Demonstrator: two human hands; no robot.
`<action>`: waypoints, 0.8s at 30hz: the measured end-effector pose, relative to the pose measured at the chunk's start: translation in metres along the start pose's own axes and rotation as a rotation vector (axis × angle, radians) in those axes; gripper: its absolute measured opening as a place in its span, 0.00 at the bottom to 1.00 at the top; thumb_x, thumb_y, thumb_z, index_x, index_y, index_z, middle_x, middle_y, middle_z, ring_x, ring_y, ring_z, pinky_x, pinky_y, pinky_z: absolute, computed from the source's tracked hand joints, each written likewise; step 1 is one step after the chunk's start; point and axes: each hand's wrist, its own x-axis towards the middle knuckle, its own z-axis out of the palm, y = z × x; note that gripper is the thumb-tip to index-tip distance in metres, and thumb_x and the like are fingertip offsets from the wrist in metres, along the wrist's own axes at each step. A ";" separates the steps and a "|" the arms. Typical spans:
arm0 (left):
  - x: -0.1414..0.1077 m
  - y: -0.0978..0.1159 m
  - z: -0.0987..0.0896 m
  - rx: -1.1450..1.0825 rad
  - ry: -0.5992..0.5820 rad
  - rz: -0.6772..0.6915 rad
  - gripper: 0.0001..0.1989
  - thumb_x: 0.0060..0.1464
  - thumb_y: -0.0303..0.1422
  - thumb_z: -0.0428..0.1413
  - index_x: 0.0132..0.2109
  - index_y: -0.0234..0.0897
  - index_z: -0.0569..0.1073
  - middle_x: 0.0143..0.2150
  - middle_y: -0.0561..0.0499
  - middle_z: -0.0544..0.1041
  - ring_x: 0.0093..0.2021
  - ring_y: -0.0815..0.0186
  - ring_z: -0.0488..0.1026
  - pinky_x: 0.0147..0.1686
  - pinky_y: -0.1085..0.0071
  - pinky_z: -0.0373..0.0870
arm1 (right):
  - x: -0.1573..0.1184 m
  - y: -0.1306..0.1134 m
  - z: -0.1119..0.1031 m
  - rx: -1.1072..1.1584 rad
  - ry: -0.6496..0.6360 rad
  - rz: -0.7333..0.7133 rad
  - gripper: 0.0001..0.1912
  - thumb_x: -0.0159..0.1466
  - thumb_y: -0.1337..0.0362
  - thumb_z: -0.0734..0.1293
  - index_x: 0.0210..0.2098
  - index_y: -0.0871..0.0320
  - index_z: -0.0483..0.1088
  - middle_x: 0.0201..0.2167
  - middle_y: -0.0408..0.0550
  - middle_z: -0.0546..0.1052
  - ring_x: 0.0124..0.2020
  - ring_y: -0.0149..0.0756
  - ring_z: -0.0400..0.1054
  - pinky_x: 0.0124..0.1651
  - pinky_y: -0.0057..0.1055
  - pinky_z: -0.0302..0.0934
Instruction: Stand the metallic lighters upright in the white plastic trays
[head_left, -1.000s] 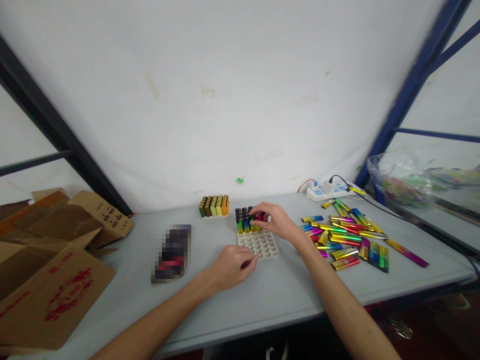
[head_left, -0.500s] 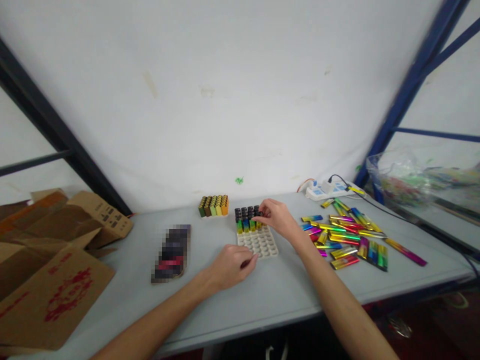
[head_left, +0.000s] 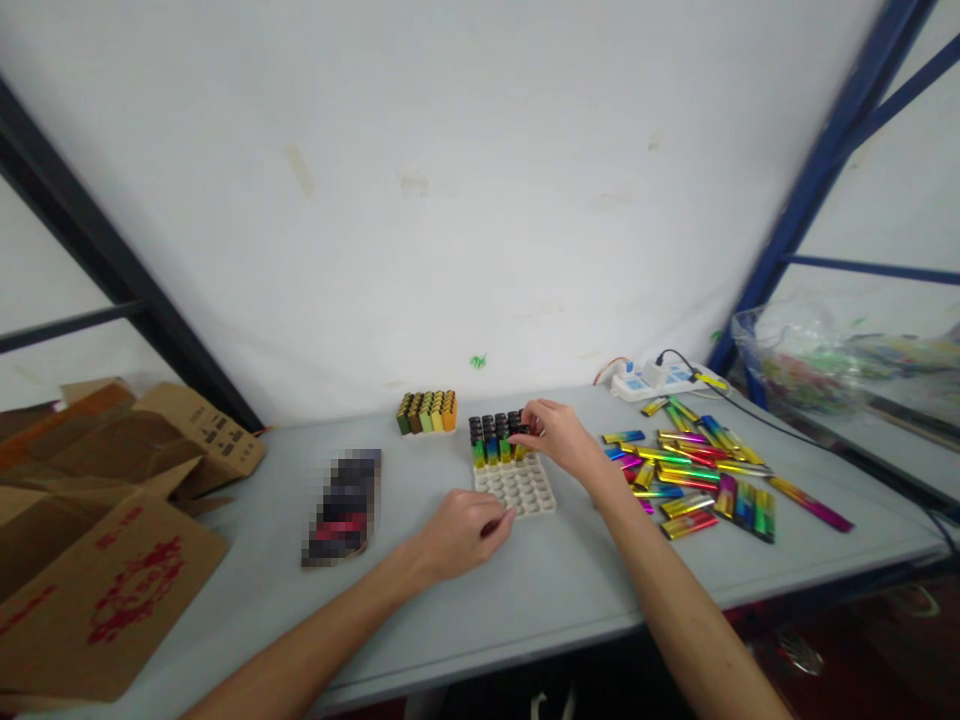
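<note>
A white tray (head_left: 521,490) with rows of round hollows lies on the table. Its back rows hold several upright lighters (head_left: 491,447) with shiny green, blue and yellow bodies and black tops. At the right end of these rows my right hand (head_left: 559,438) has thumb and fingers pinched on a lighter, mostly hidden by the fingers. My left hand (head_left: 465,532) rests on the table by the tray's near left corner, its fingers curled in with nothing seen in them.
Loose metallic-coloured lighters (head_left: 686,475) lie in a pile at right. A block of upright yellow-green pieces (head_left: 427,412) stands behind. A pixelated dark object (head_left: 343,508) and cardboard boxes (head_left: 142,590) are at left. A power strip (head_left: 664,378) with cables sits at the back right.
My right hand has shifted very slightly to the right at the end of the lighter rows. My left hand and the tray have stayed put.
</note>
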 end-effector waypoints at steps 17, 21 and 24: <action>0.000 0.000 0.000 0.002 0.004 0.010 0.21 0.68 0.30 0.49 0.25 0.37 0.69 0.21 0.54 0.69 0.22 0.70 0.65 0.27 0.71 0.59 | -0.004 -0.011 -0.006 0.012 0.062 -0.005 0.15 0.67 0.51 0.69 0.33 0.56 0.70 0.32 0.45 0.76 0.32 0.33 0.69 0.38 0.29 0.61; 0.001 0.001 -0.003 0.003 0.032 0.028 0.21 0.69 0.29 0.48 0.24 0.37 0.66 0.20 0.55 0.67 0.21 0.70 0.64 0.27 0.72 0.58 | -0.001 -0.006 -0.011 0.032 0.234 0.021 0.17 0.72 0.52 0.63 0.31 0.55 0.68 0.30 0.45 0.75 0.31 0.33 0.69 0.38 0.30 0.61; 0.002 0.001 -0.005 -0.009 0.065 0.020 0.21 0.69 0.29 0.47 0.25 0.37 0.65 0.20 0.56 0.66 0.21 0.71 0.62 0.26 0.72 0.58 | -0.001 0.008 -0.033 -0.020 0.382 0.077 0.18 0.74 0.53 0.59 0.32 0.56 0.68 0.28 0.46 0.74 0.31 0.35 0.69 0.41 0.31 0.62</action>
